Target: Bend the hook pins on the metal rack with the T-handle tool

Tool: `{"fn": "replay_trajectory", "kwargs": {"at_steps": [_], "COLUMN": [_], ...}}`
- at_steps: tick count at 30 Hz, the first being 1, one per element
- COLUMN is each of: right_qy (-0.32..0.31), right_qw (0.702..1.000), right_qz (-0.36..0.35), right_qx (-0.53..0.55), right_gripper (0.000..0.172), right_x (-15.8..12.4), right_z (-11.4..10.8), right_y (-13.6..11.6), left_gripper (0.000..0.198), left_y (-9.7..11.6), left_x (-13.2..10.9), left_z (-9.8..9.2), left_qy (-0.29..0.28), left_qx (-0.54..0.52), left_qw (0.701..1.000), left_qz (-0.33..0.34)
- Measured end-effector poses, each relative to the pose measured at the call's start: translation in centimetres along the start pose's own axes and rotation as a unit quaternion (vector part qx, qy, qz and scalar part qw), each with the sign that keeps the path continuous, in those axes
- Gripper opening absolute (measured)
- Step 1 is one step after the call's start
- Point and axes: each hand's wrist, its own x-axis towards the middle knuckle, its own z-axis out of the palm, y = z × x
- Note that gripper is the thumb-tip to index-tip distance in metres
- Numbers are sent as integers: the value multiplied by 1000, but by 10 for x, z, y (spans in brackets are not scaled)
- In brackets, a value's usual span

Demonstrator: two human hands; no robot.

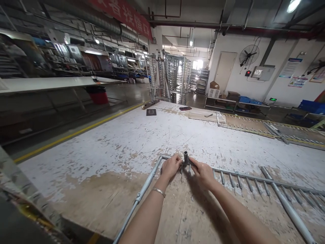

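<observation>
A metal rack frame point(250, 177) with a row of pegs and thin hooks lies on the worn white tabletop point(114, 142). Its left side bar point(147, 183) runs toward me. A short, dark metal tube point(186, 158) stands upright at the frame's far rail, its open end facing up. My right hand point(204, 173) is closed at the base of this tube, thumb and forefinger against it. Just left of the tube, my left hand point(172, 166) has its fingers pinched together at the rail, beside a thin bent hook point(181, 174). What those fingertips hold is hidden.
Toward the far edge lie a dark square plate point(151, 112), a phone point(185, 108) and a wrench point(208, 115) on a board. More peg frames point(248, 125) lie at right. Tall metal racks point(175, 76) stand beyond the table; a red bin point(98, 95) is at left.
</observation>
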Motion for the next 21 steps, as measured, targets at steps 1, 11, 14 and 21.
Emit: {"fn": "replay_trajectory", "kwargs": {"at_steps": [1,11,14,21], "right_qy": [11,17,82,6], "right_qw": [1000,1000,996,999], "right_qz": [-4,19,-18,-37], "right_qx": [6,-10,41,-16], "right_gripper": [43,42,43,42], "right_x": [1,-3,-4,-5], "right_z": [-2,5,3,3], "right_y": [-1,6,8,2], "left_gripper": [23,26,26,27], "left_y": [0,1,2,5], "left_x": [0,-2,-3,-4], "left_z": [-1,-3,0,1], "left_qy": [-5,-15,-7,0], "left_qx": [-4,-13,-1,24], "left_qw": [1000,1000,1000,1000], "left_qz": [2,7,8,-8]}}
